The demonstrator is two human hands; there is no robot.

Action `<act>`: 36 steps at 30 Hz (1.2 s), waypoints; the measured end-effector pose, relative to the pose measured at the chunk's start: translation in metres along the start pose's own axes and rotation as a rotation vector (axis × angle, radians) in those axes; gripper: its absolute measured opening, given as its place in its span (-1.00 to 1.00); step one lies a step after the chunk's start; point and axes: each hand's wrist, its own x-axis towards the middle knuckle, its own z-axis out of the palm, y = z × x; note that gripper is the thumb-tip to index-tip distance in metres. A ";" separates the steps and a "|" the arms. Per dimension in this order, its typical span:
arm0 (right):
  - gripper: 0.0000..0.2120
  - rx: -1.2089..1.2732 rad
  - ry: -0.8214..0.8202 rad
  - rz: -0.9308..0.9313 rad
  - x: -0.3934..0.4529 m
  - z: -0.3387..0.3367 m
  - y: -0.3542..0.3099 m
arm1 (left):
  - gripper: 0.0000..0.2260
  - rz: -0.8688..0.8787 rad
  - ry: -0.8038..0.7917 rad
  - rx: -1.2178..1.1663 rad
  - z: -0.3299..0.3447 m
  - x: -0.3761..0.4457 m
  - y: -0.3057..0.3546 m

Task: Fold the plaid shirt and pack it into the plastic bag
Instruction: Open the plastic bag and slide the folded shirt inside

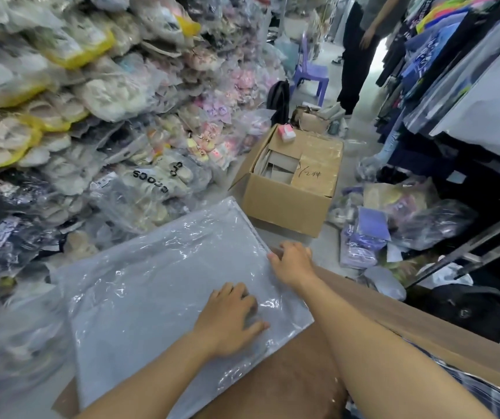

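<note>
A clear plastic bag [158, 285] lies flat in front of me on a brown cardboard surface [394, 316]; something flat and grey-blue fills it, its pattern too blurred to read. My left hand [230, 319] presses on the bag's near right part with fingers spread. At the bag's right edge my right hand [292, 261] has its fingers curled over the rim. A strip of plaid fabric [484, 388] shows at the lower right, under my right arm.
Stacks of bagged shoes [106, 116] rise on the left. An open cardboard box [291, 179] stands just beyond the bag. Loose bagged goods [394, 222] litter the floor at right, beside a clothes rack [469, 86]. A person [360, 49] stands far back near a purple chair [310, 71].
</note>
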 end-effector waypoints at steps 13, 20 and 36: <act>-0.89 0.412 -0.059 0.036 -0.013 0.018 -0.001 | -0.69 -0.518 0.197 -0.777 -0.034 0.065 0.014; -0.89 0.713 -0.153 0.106 -0.043 0.010 0.003 | -0.81 -0.700 0.201 -0.794 -0.043 0.073 0.028; -0.71 0.637 -0.064 0.393 -0.060 0.001 0.045 | -0.88 -0.345 0.416 -0.254 -0.099 0.039 0.065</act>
